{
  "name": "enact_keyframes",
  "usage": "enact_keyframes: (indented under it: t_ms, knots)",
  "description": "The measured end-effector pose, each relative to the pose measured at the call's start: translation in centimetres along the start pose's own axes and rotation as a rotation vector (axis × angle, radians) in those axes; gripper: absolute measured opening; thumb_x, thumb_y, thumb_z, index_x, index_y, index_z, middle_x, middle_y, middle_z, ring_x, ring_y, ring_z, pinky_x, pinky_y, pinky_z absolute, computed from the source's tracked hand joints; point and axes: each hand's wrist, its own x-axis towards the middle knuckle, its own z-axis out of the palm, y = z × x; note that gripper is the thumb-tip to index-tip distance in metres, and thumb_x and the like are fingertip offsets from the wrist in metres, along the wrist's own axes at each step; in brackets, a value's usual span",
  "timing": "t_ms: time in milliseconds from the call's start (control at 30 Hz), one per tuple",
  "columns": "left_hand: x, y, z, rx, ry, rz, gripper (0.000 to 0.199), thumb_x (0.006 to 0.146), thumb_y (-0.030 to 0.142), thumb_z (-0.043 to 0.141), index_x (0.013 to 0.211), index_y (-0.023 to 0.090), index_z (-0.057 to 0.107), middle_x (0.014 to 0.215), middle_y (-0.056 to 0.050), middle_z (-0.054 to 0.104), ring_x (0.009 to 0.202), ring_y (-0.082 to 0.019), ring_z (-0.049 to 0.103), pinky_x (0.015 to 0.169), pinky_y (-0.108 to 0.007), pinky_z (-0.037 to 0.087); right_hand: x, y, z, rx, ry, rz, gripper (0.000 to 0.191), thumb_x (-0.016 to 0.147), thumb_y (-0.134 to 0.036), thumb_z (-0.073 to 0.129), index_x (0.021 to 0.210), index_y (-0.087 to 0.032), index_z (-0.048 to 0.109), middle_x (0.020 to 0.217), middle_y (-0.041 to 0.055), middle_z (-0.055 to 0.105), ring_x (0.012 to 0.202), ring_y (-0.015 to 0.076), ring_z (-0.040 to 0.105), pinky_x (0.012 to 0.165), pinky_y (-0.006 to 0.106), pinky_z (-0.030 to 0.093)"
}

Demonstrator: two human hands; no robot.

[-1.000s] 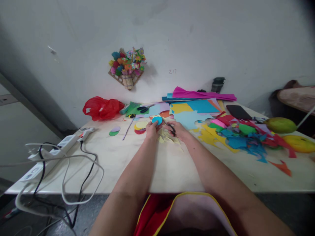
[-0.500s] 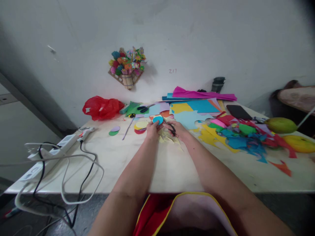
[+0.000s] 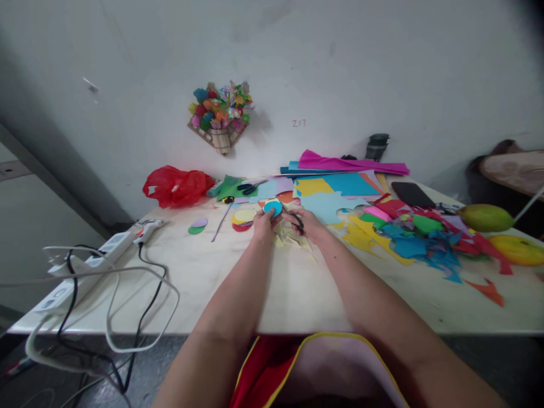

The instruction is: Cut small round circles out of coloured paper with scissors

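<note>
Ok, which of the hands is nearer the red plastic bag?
Left. The left hand, gripping a blue paper disc, is right of the red bag and closer to the camera; the right hand, holding scissors, is farther right.

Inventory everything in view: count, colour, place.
bouquet: 1, multicoloured, wall
table: 1, whitish, centre
bag: 1, red, back left
power strip: at least 1, white, left
cables: several, black and white, left
scissors: 2, black, back left and centre
discs: several, mixed, centre and left
paper sheets: many, mixed, back
paper scraps: many, mixed, centre and right
phone: 1, black, right
fruit: 2, green and yellow, right
cup: 1, dark, back right
cloth: 1, pink, far right
garment: 1, red, bottom
left hand: 1, bare, on blue disc
right hand: 1, bare, on scissors
</note>
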Motion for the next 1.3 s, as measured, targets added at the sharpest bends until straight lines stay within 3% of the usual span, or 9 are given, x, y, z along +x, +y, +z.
enact_keyframes:
  t_ms: [233,567,1300]
  knots:
    - [-0.04,0.05,0.0,-0.02,-0.005,0.013,0.012,0.069,0.01,0.075,0.078,0.013,0.068,0.069,-0.006,0.072,0.061,-0.017,0.07,0.064,-0.026,0.057,-0.1,-0.06,0.16,0.0,0.015,-0.003,0.03,0.075,-0.019,0.085,0.093,-0.016,0.061,0.043,-0.0083,0.049,0.034,0.0068,0.04,0.031,0.015,0.029]
    - [-0.11,0.19,0.07,-0.024,0.03,0.005,0.011,0.07,0.009,0.072,0.079,0.012,0.067,0.069,-0.006,0.072,0.061,-0.017,0.071,0.064,-0.027,0.057,0.21,0.17,0.0,-0.042,0.007,-0.001,0.031,0.074,-0.019,0.084,0.093,-0.017,0.06,0.042,-0.0084,0.049,0.033,0.0067,0.038,0.031,0.016,0.027]
    - [-0.21,0.27,0.01,0.004,0.046,-0.005,0.011,0.074,0.011,0.07,0.084,0.013,0.067,0.071,-0.007,0.073,0.078,-0.023,0.077,0.069,-0.028,0.059,0.01,-0.01,0.04,-0.02,0.0,0.023,0.025,0.075,-0.018,0.083,0.089,-0.017,0.062,0.044,-0.0071,0.048,0.035,0.0084,0.042,0.031,0.017,0.029]
